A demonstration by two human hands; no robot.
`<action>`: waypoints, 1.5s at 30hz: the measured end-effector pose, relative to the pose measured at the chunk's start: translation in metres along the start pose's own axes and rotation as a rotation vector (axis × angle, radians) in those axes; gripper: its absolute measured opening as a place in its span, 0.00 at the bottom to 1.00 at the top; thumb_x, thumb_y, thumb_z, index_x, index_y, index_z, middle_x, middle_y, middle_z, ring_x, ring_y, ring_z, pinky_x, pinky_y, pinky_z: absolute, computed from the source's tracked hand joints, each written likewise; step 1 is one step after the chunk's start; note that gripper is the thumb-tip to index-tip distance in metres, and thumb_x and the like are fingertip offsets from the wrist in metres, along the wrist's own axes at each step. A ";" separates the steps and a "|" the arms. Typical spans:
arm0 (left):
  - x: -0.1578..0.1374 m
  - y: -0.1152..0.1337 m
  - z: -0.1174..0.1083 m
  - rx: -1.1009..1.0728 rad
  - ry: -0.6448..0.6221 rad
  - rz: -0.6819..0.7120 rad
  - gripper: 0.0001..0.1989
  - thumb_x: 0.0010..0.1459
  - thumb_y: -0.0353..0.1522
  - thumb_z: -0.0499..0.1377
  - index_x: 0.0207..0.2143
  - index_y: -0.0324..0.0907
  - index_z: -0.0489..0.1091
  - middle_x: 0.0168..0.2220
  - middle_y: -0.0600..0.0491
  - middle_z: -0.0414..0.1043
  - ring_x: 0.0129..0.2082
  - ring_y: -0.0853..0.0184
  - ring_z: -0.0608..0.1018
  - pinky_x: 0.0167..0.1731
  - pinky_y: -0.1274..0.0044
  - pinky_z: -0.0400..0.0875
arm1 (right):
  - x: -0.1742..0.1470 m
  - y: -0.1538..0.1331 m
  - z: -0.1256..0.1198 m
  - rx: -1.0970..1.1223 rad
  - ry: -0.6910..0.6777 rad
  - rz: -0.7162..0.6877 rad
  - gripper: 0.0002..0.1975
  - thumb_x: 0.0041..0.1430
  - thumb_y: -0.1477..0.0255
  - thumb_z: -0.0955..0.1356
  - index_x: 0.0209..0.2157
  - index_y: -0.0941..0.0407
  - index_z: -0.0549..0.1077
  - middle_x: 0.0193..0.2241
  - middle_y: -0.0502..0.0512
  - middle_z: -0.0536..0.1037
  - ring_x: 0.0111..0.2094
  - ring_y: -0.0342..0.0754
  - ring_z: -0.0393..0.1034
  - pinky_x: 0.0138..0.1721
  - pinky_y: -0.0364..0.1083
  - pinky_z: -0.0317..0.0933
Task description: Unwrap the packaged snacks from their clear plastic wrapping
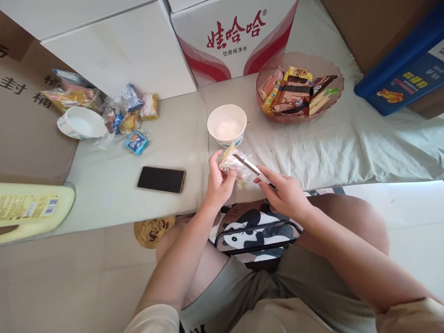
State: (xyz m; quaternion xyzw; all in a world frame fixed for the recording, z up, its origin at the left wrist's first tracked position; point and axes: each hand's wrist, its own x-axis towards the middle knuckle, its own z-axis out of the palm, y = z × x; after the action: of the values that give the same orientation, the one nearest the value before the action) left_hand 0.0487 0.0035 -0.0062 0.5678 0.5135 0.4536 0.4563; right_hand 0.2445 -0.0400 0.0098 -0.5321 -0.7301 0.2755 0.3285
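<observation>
My left hand (222, 182) is closed on a small snack packet in clear, shiny wrapping (231, 161), with some yellow at its edge. A slim utility knife (252, 167) is gripped in my right hand (282, 192). The knife's blade end lies over the packet's upper face; whether it cuts into the wrapper I cannot tell. Just beyond the packet stands a white paper bowl (227, 115) with something pale inside.
Right of the bowl is a pink translucent fruit bowl (298, 118) of packaged snacks. To the left lie a phone (161, 179), a blue packet (136, 142), several wrapped snacks (130, 121) and a tipped paper bowl (81, 123). A white-and-red carton (236, 41) stands behind.
</observation>
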 end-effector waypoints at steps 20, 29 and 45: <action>0.007 -0.005 -0.023 -0.208 0.108 -0.039 0.35 0.56 0.46 0.63 0.62 0.57 0.51 0.53 0.49 0.70 0.47 0.62 0.77 0.42 0.70 0.75 | 0.014 0.039 -0.019 -0.374 0.131 0.134 0.22 0.61 0.73 0.61 0.55 0.50 0.75 0.43 0.57 0.80 0.36 0.55 0.75 0.35 0.51 0.68; 0.001 -0.003 -0.015 -0.032 -0.241 0.108 0.31 0.57 0.49 0.60 0.58 0.47 0.60 0.60 0.44 0.63 0.60 0.55 0.69 0.58 0.64 0.66 | 0.014 0.039 -0.012 -0.258 0.155 -0.062 0.33 0.53 0.73 0.65 0.63 0.53 0.63 0.60 0.64 0.68 0.60 0.64 0.62 0.58 0.65 0.59; 0.010 -0.004 -0.030 0.222 0.041 0.180 0.14 0.59 0.35 0.59 0.48 0.43 0.68 0.46 0.47 0.75 0.49 0.61 0.77 0.48 0.69 0.71 | 0.019 0.036 -0.031 -0.167 0.444 0.098 0.16 0.47 0.80 0.60 0.35 0.52 0.73 0.43 0.58 0.78 0.49 0.57 0.71 0.53 0.60 0.63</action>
State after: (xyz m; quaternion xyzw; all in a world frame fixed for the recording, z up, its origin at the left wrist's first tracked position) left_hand 0.0193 0.0149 -0.0049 0.6492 0.5165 0.4446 0.3378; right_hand 0.2856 -0.0104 0.0058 -0.6399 -0.6336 0.1061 0.4218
